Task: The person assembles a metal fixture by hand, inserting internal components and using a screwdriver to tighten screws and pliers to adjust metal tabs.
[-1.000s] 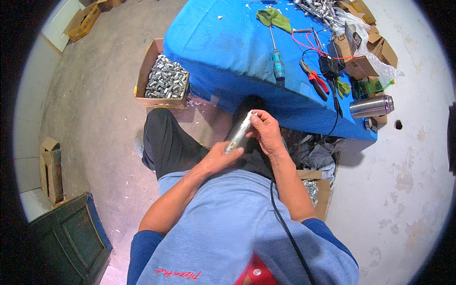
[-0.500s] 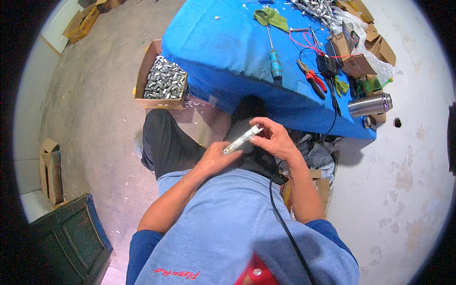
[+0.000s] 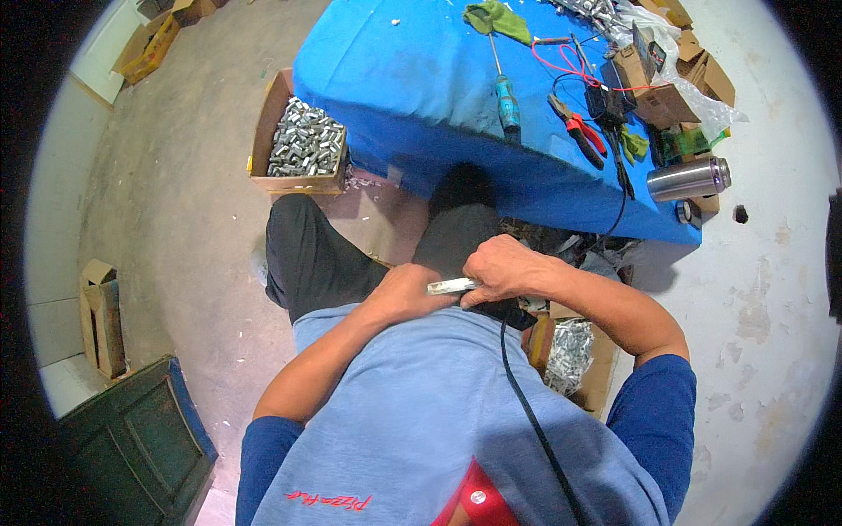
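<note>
A slim silver-white bar (image 3: 451,287) lies nearly level over my lap; I cannot make out its exact kind. My left hand (image 3: 405,293) is closed round its left part. Bent over the other end, my right hand (image 3: 503,270) grips it with curled fingers, knuckles up. Both hands hide much of the bar, and they sit close together in front of my shirt, below the near edge of the blue-covered table (image 3: 386,96).
On the table lie a teal-handled screwdriver (image 3: 507,103), red-and-black pliers (image 3: 581,136), a green cloth (image 3: 496,19) and a steel flask (image 3: 688,179). A cardboard box (image 3: 298,184) of small metal pieces stands left. A black cable (image 3: 532,412) crosses my shirt; more metal pieces (image 3: 570,351) sit at my right.
My right hand has turned over and closed round the bar's end, its elbow swinging outward. The bar has dropped from a slant to nearly level.
</note>
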A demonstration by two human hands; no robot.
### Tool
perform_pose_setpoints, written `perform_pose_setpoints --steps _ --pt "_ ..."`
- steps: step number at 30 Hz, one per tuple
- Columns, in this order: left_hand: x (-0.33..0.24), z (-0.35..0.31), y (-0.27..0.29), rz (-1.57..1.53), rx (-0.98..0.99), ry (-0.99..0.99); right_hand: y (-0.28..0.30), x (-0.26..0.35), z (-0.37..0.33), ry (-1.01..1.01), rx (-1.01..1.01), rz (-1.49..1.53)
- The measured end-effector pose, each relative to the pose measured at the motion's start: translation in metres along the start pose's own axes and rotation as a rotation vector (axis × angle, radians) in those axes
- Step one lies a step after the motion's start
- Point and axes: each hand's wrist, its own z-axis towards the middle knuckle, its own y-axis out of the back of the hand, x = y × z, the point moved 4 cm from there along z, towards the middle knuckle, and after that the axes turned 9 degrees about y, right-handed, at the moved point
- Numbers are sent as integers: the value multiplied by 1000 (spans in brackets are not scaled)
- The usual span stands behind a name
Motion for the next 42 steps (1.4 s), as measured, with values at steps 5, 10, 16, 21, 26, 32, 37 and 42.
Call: perform_pose_setpoints --steps 5,10,16,21,26,32,37,42 --pt "1 -3 3 10 10 10 -7 2 -4 -19 -40 266" --pt "6 3 -9 80 41 17 -26 4 2 -91 13 298" --pt "7 0 -4 69 49 16 -20 12 10 -41 -74 465" --pt "8 1 -5 16 119 28 -39 -3 12 85 -174 621" --pt "17 7 -13 -87 171 92 -49 -20 17 92 -75 967" --pt "22 10 -14 -291 247 81 -42 -24 19 -150 170 1447" --pt "23 9 -12 -374 255 111 -37 -37 30 -159 248 1314" --pt "22 8 -10 -412 220 118 -22 -36 33 -150 229 1253"
